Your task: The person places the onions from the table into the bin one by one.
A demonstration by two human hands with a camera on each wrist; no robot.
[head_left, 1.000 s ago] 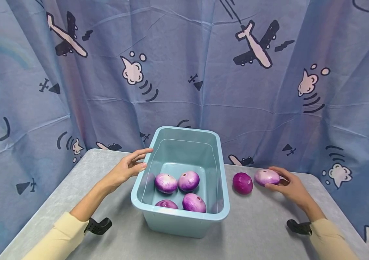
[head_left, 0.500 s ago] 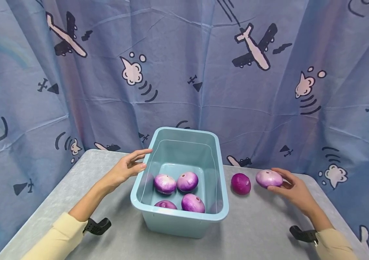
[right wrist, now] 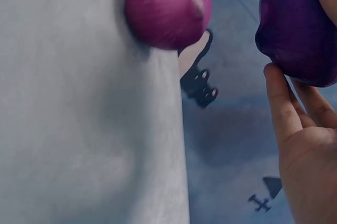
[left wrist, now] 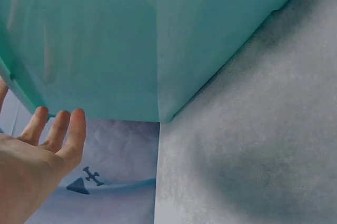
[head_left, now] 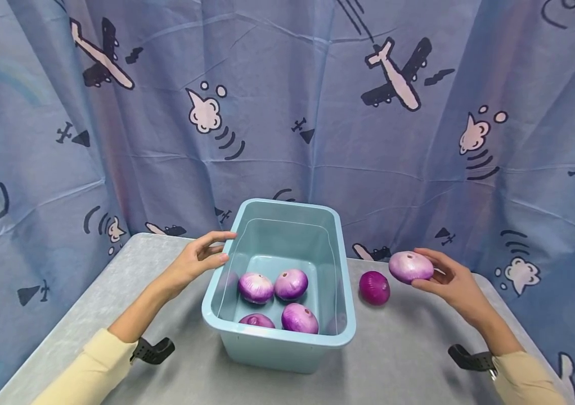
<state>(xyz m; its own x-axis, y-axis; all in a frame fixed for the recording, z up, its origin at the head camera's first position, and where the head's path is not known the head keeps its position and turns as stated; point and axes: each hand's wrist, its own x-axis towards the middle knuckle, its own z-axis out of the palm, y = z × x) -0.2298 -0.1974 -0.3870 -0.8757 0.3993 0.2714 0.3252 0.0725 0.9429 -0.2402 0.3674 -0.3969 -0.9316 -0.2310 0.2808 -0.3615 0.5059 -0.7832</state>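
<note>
My right hand (head_left: pixel 457 287) grips a pale purple onion (head_left: pixel 408 266) between thumb and fingers, raised above the table; in the right wrist view, the underside of this held onion (right wrist: pixel 300 31) looks dark purple. Just left of it, a darker magenta onion (head_left: pixel 374 288) rests on the table. A light blue plastic bin (head_left: pixel 287 339) stands in the middle with several purple onions on its floor, the front one partly hidden by the front wall. At the bin's left rim, my left hand (head_left: pixel 193 265) rests its fairly straight fingers, holding no onion.
The grey table (head_left: pixel 389 360) has its far edge against a blue curtain (head_left: pixel 277 112) printed with planes. Black straps (head_left: pixel 153 352) sit on both wrists. The bin's tall walls rise between the two hands.
My right hand has lifted the pale purple onion off the table and brought it slightly left, beside and above the magenta onion. The left hand stays at the bin's rim.
</note>
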